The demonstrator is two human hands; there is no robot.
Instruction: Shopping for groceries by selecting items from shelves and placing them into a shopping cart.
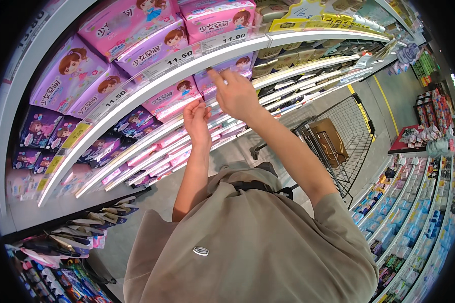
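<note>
My left hand [198,119] is in front of a pink package [172,99] on the second shelf level, its fingers curled together. Whether something small sits between them I cannot tell. Higher and to the right, my right hand [235,92] reaches over a purple package [235,67]. Its index finger extends to the underside of the white shelf edge [227,48], while its other fingers are bent. Contact with the shelf or the package is unclear. Above that edge stand pink packages [220,22] and purple packages [151,51] printed with a cartoon girl.
Price strips [174,60] run along the shelf front. A wire shopping cart [349,117] holding a cardboard box [328,138] stands to the right on the grey floor [227,159]. Stocked shelves [405,227] line the right side; hanging packs [87,223] project at lower left.
</note>
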